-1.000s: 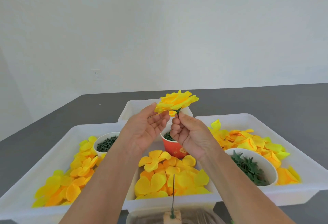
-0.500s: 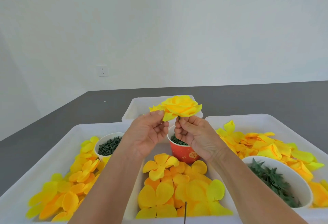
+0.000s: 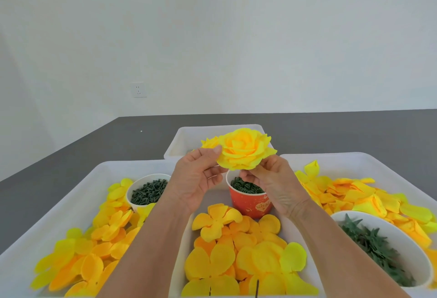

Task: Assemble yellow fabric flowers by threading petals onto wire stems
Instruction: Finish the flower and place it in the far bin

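Both forearms reach up from the near edge and meet over the middle tray. Left hand (image 3: 197, 179): palm toward the camera, thumb tip pressed on the left edge of the yellow fabric flower (image 3: 244, 149), fingers curled beneath it, so its grip pinches the outer petals. Right hand (image 3: 272, 180): fingertips bunched under the bloom's near-right underside, grip closed on the flower base. The flower is held in the air above the red paper cup (image 3: 250, 200) of dark green parts, in front of the far white tray (image 3: 184, 141). Versus 0.5 s ago: the bloom is tilted more toward the camera, its spiral centre now facing the lens; the hands remain in much the same place. Hidden: the wire stem below the bloom is covered by the right fingers, so I cannot tell how it is held. A dark wire tip (image 3: 257, 288) at the near edge is cut off by the frame.
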`<state>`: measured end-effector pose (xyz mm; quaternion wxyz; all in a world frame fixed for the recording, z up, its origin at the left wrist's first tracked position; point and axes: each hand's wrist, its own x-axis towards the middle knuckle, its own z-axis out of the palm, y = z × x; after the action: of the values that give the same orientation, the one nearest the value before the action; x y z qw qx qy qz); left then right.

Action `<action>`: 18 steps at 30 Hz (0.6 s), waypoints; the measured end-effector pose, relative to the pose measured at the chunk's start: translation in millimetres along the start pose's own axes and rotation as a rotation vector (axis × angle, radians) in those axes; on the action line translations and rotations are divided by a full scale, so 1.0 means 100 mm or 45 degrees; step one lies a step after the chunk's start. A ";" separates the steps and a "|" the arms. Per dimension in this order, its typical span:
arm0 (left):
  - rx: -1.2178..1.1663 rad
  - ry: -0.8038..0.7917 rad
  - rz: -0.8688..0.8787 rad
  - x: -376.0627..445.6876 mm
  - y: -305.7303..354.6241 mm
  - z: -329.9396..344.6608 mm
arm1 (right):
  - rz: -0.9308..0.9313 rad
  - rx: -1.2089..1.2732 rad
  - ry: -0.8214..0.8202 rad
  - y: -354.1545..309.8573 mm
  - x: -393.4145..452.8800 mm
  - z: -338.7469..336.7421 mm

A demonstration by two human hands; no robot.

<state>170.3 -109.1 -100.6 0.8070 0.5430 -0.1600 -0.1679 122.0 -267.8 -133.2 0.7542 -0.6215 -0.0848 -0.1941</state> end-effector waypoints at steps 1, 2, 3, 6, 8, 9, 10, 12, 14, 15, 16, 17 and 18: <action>0.007 0.024 0.008 -0.01 -0.02 0.00 | 0.006 -0.003 0.005 0.00 -0.01 0.00; 0.006 0.046 0.011 -0.01 -0.04 -0.01 | 0.018 -0.001 0.003 0.00 -0.02 0.00; -0.006 0.064 0.011 -0.01 -0.05 -0.01 | 0.029 -0.002 -0.003 -0.01 -0.02 -0.01; -0.022 0.105 0.037 0.00 -0.08 -0.02 | 0.037 -0.046 -0.015 -0.01 -0.04 0.00; -0.008 0.119 0.063 0.00 -0.09 -0.03 | 0.032 -0.078 -0.017 -0.02 -0.05 0.01; -0.004 0.124 0.071 0.00 -0.09 -0.03 | 0.032 -0.093 -0.020 -0.02 -0.06 0.01; -0.002 0.133 0.078 0.00 -0.10 -0.02 | 0.032 -0.111 -0.023 -0.03 -0.07 0.02; -0.016 0.137 0.093 0.00 -0.10 -0.01 | 0.028 -0.144 -0.010 -0.02 -0.09 0.03; -0.070 0.117 0.094 0.00 -0.10 0.00 | 0.019 -0.188 0.032 -0.02 -0.09 0.02; -0.102 0.103 0.089 -0.01 -0.10 0.01 | 0.016 -0.202 0.050 -0.03 -0.08 0.01; -0.131 0.089 0.084 -0.01 -0.10 0.01 | 0.015 -0.198 0.061 -0.03 -0.08 0.01; -0.151 0.075 0.080 -0.01 -0.10 0.01 | 0.014 -0.183 0.068 -0.04 -0.08 0.01; -0.162 0.062 0.080 -0.02 -0.09 0.01 | 0.014 -0.167 0.070 -0.04 -0.07 0.01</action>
<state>167.0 -112.8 -108.9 0.8485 0.4892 -0.1464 -0.1389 113.6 -265.8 -131.6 0.7151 -0.6644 -0.0479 -0.2120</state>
